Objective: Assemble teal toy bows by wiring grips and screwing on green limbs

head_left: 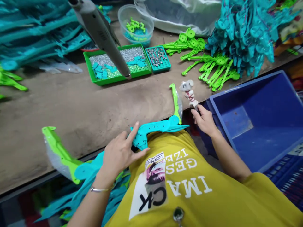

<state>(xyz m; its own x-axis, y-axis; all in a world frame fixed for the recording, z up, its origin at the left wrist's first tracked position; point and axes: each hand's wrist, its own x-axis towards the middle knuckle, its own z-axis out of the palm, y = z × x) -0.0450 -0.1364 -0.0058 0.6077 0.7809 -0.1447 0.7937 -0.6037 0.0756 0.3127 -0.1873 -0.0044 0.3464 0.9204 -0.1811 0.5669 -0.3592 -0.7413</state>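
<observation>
My left hand (119, 154) lies over the near end of a teal plastic part (156, 126), thumb and index finger spread around it; the other fingers are partly hidden. A bright green arm with a clear blade-like edge (175, 102) joins that part at its round end. Under my left wrist, another teal piece (91, 167) carries a similar green arm (60, 151). My right hand (205, 119) is closed around the handle of a hammer-like tool (190, 94), its head wrapped in white material with red binding. The tool's head is just right of the green arm, apart from it.
A grey electric screwdriver (104, 37) hangs above a green tray (94, 80) of small metal pieces and teal parts. Beside it are a teal tray (165, 68), a clear tub (121, 19) and green arms (216, 67). A blue bin (272, 126) stands right; teal parts (35, 31) are stacked left.
</observation>
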